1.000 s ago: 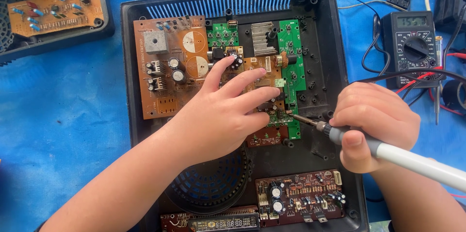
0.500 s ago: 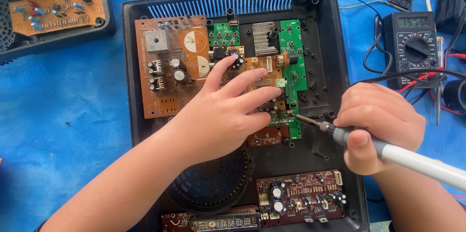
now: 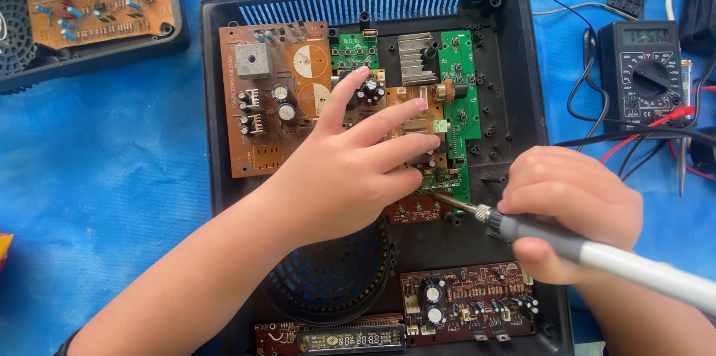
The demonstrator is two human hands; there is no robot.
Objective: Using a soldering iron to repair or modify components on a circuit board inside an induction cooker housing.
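soldering iron [image 3: 597, 251]: grey grip, white handle, thin metal tip | held in right hand [image 3: 570, 203], lying slantwise, tip pointing up-left | tip on lower edge of green circuit board [image 3: 459, 87] | board lies flat inside open black case [image 3: 514, 102], left hand [image 3: 350, 169] pressing beside it

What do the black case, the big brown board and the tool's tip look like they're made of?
The black case looks like moulded matte plastic, with slotted vents and small pegs. The big brown board seems a dull resin-paper circuit laminate, though that is a guess from its flat tan colour. The tool's tip, held by the right hand, looks like bare metal, thin and slightly shiny.
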